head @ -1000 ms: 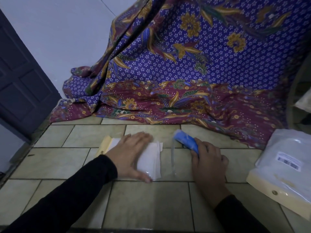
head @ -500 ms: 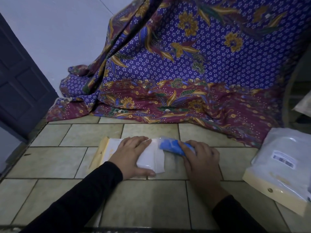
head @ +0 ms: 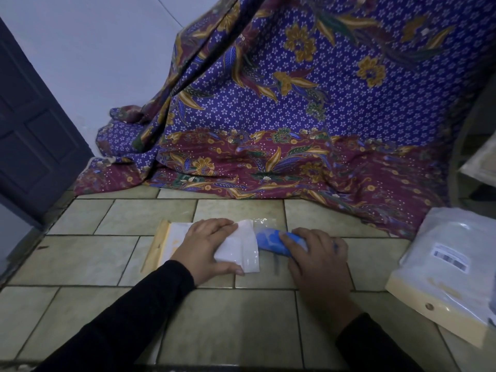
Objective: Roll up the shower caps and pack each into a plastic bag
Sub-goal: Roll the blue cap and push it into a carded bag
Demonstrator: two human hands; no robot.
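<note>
On tiles backed by batik cloth, plastic bags are pressed by the flat left hand, a blue shower cap gripped by the right hand.

A single wide-angle view from the person's head looks forward and steeply down onto the tiled desk, close above the left hand and right hand, with the patterned cloth filling the far side

The right hand has swung the rolled shower cap leftward to the plastic bag.
</note>
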